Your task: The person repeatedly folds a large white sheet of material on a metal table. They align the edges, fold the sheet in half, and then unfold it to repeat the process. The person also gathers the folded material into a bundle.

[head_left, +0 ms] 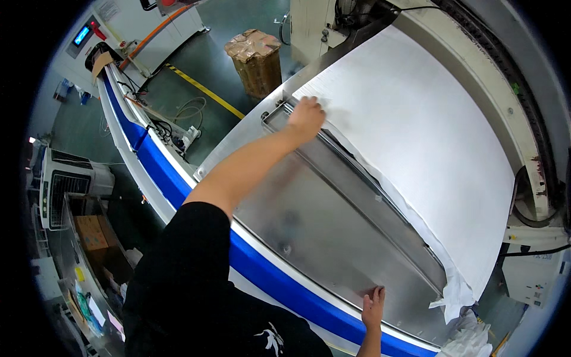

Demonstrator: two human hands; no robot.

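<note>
My left hand [307, 119] is closed over the far end of a long metal bar [348, 159], right at the edge of a large white sheet [422, 131]. Its palm side is hidden, so I cannot tell whether it also grips the sheet. The sheet covers the far right of the work surface, and its near edge runs ragged along the bar to a crumpled corner [458, 291]. Lower down, my right hand [373, 306] is at the near side of the bare metal plate [297, 208], holding nothing, its fingers apart.
A blue and white padded rail [273, 276] curves along the near edge. A pale machine frame [529, 143] arches beyond the sheet. A paper-topped brown drum [259, 68] stands on the green floor. At left are an air cooler [74, 184] and a cart with cardboard boxes [92, 232].
</note>
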